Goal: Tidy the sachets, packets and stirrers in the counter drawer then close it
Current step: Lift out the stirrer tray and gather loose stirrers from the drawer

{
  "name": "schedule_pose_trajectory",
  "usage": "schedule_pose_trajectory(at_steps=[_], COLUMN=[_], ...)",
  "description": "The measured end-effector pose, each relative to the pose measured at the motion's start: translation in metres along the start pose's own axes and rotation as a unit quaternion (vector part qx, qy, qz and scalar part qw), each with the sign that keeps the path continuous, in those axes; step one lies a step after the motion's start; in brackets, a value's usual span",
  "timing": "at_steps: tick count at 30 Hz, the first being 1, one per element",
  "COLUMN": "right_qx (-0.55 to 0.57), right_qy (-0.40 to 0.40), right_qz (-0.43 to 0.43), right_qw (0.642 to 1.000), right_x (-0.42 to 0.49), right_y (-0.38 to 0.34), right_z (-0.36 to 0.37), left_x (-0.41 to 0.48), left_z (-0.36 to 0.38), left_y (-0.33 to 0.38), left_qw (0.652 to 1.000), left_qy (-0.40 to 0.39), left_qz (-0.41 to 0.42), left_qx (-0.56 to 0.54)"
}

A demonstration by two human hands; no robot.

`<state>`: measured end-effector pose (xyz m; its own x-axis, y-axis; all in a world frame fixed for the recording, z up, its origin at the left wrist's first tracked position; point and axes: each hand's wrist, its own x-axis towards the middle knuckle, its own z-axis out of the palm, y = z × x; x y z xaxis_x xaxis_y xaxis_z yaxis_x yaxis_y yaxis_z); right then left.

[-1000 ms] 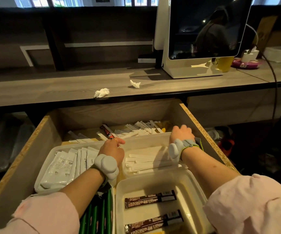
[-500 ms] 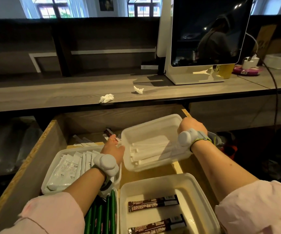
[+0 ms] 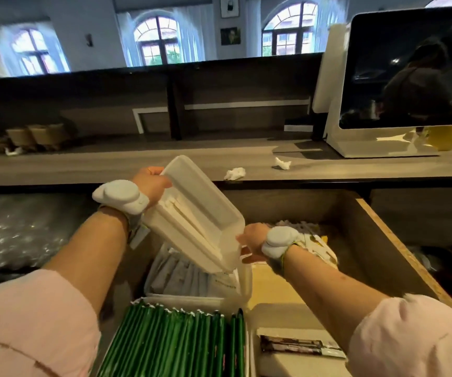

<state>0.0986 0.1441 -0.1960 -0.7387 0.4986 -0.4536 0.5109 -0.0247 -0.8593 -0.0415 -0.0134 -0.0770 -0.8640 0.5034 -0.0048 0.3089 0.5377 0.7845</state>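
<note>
This looks like a café or shop service counter. A white point-of-sale screen (image 3: 407, 77) stands at the right end of a long wooden counter (image 3: 110, 164), with stacked paper cups (image 3: 38, 136) at its left end. The open drawer (image 3: 382, 227) below holds trays of green stick packets (image 3: 170, 344) and sachets (image 3: 189, 276). Tall arched windows (image 3: 159, 40) line the room beyond.
</note>
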Motion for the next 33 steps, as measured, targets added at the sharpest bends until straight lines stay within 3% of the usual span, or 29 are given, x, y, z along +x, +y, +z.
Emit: schedule_pose_trajectory(at_steps=[6,12,15,17,19,22,27,31,33], right_qx=[-0.075,-0.190,-0.194,-0.141,-0.045,-0.023,-0.128,-0.393,-0.463], right_qy=[-0.075,-0.033,-0.042,-0.069,-0.125,-0.126,0.078,0.183,0.186], right_qz=[0.018,-0.022,-0.005,0.032,0.087,0.076,-0.058,-0.046,-0.009], right_qw=[0.994,0.981,0.980,0.987,0.987,0.989,0.987,0.900,0.866], right_x=[0.005,0.011,0.016,0.018,0.019,0.020,0.033,0.048,0.054], right_y=[0.006,0.010,0.015,0.013,0.013,0.013,0.022,0.044,0.064], right_z=[0.061,0.062,0.058,0.056,0.053,0.045,-0.001,-0.056,-0.079], left_x=[-0.005,-0.004,-0.007,-0.012,-0.021,-0.033,-0.034,-0.036,-0.038], left_z=[-0.029,-0.038,-0.041,-0.040,-0.029,0.010,0.095,0.141,0.158], left_y=[-0.053,-0.080,-0.083,-0.075,-0.055,-0.023,-0.001,-0.004,-0.009], left_qw=[0.995,0.991,0.991,0.986,0.979,0.988,0.991,0.974,0.973], left_qy=[-0.016,-0.030,0.043,0.135,0.178,0.114,-0.067,-0.150,-0.154], left_qz=[-0.067,-0.104,-0.098,-0.038,0.035,0.102,0.080,-0.007,-0.015], left_qx=[0.077,0.081,0.082,0.094,0.096,0.035,-0.083,-0.170,-0.174])
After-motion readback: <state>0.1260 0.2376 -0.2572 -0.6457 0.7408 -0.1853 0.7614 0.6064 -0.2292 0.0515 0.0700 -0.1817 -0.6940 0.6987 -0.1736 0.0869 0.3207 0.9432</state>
